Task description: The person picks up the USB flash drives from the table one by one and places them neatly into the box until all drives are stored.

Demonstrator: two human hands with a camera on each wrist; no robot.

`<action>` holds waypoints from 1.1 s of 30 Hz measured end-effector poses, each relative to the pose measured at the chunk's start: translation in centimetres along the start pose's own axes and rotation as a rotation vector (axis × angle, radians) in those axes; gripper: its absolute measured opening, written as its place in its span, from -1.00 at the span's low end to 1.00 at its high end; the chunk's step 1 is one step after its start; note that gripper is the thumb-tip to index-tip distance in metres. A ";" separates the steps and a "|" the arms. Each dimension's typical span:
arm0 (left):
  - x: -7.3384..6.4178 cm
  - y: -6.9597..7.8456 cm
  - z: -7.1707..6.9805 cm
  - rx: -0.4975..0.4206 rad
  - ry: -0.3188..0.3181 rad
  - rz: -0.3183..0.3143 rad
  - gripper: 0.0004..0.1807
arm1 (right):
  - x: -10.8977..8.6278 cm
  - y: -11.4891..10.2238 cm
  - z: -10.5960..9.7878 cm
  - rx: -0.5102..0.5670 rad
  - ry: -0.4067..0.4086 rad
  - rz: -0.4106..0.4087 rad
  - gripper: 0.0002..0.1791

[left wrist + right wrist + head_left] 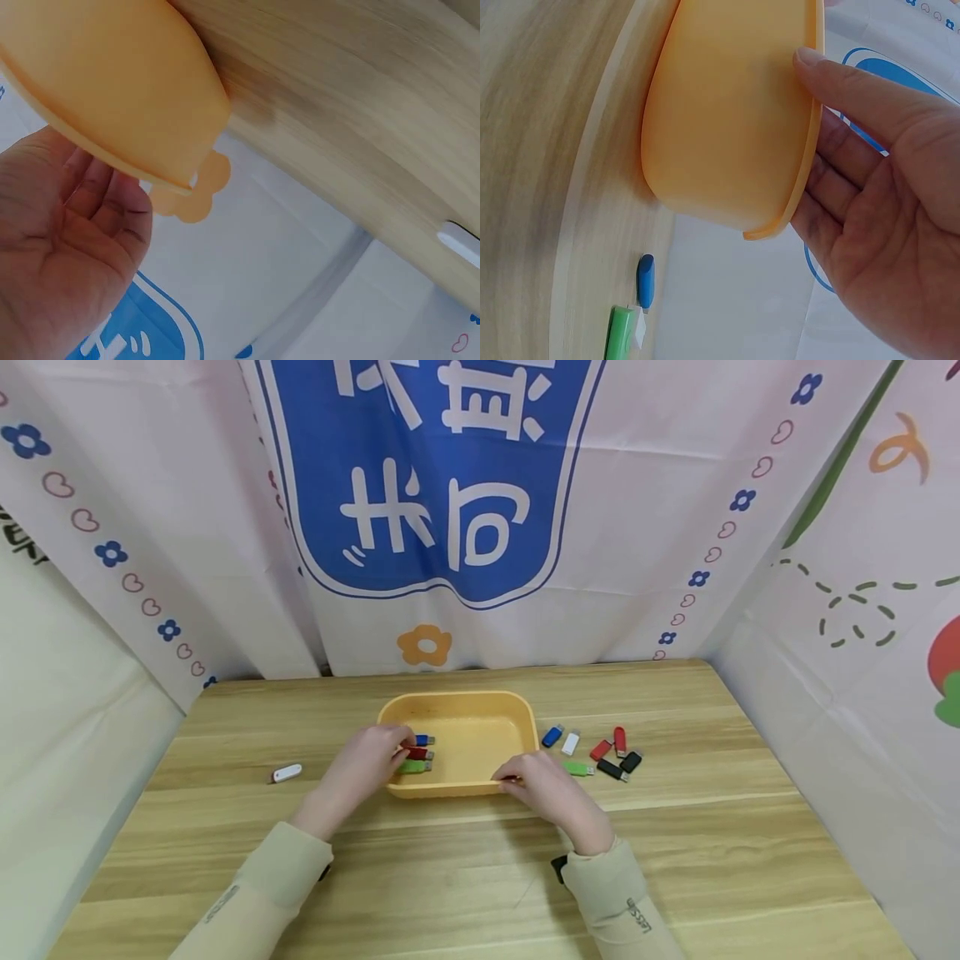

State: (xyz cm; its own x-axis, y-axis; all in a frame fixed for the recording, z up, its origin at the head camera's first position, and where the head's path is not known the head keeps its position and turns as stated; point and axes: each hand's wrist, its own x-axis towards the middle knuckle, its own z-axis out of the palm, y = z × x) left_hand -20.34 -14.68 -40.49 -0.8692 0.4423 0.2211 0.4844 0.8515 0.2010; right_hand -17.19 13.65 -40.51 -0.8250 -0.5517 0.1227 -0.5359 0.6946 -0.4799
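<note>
A yellow plastic box (480, 747) stands on the table. My left hand (370, 758) reaches over its left end, fingers inside and partly hidden by the rim in the left wrist view. Between that hand's thumb and fingers is a red USB stick (422, 753), its metal plug pointing right. A blue USB stick (425, 740) lies just behind it and a green USB stick (414, 767) just in front, both in the box. My right hand (546, 785) grips the front right rim, thumb (832, 71) on the outer wall and the other fingers behind the rim.
Right of the box lie several loose USB sticks, among them a blue one (552, 736), a white one (571, 743), a green one (578, 769) and a black one (612, 769). A white USB stick (287, 773) lies alone at left. A printed curtain (615, 560) hangs behind the table.
</note>
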 end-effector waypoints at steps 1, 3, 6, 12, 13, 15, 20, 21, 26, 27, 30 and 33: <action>-0.2 -0.1 -0.1 -0.013 0.022 0.003 -0.90 | 0.0 0.0 0.0 0.001 -0.002 0.001 -0.88; -0.6 -0.4 -0.4 -0.040 0.060 0.003 -0.90 | 0.1 0.0 0.1 0.004 -0.005 0.004 -0.87; -1.2 -1.0 -0.8 -0.064 0.100 -0.013 -0.89 | 0.1 -0.1 0.2 0.010 -0.008 0.007 -0.87; -2.7 -2.9 -1.6 -0.076 0.126 -0.096 -0.85 | 0.1 -0.1 0.3 0.017 -0.010 0.017 -0.87; -3.0 -3.3 -1.7 -0.081 0.128 -0.107 -0.84 | 0.1 -0.2 0.3 0.018 -0.011 0.022 -0.87; -3.6 -4.2 -2.0 -0.088 0.140 -0.118 -0.83 | 0.1 -0.2 0.2 0.021 -0.011 0.032 -0.87; -5.3 -6.9 -2.5 -0.079 0.187 -0.108 -0.75 | 0.2 -0.3 0.2 0.026 -0.012 0.041 -0.86; -5.7 -7.4 -2.6 -0.073 0.199 -0.100 -0.72 | 0.2 -0.3 0.2 0.027 -0.013 0.042 -0.86; -7.2 -10.2 -3.0 -0.029 0.274 -0.032 -0.59 | 0.1 -0.3 0.2 0.024 -0.014 0.046 -0.86; -7.5 -10.7 -3.0 -0.018 0.284 -0.023 -0.57 | 0.1 -0.3 0.2 0.026 -0.014 0.046 -0.86; -8.3 -12.0 -3.1 0.005 0.273 -0.022 -0.51 | 0.1 -0.3 0.1 0.025 -0.012 0.045 -0.86; -9.0 -12.9 -3.0 0.014 0.213 -0.045 -0.50 | 0.1 -0.4 0.1 0.023 -0.010 0.044 -0.87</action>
State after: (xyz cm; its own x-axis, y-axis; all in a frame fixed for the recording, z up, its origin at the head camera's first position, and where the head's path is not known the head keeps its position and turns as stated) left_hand -18.48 -30.50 -42.22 -0.8486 0.3356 0.4090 0.4428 0.8736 0.2019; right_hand -17.03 13.33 -40.42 -0.8456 -0.5258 0.0922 -0.4949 0.7074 -0.5047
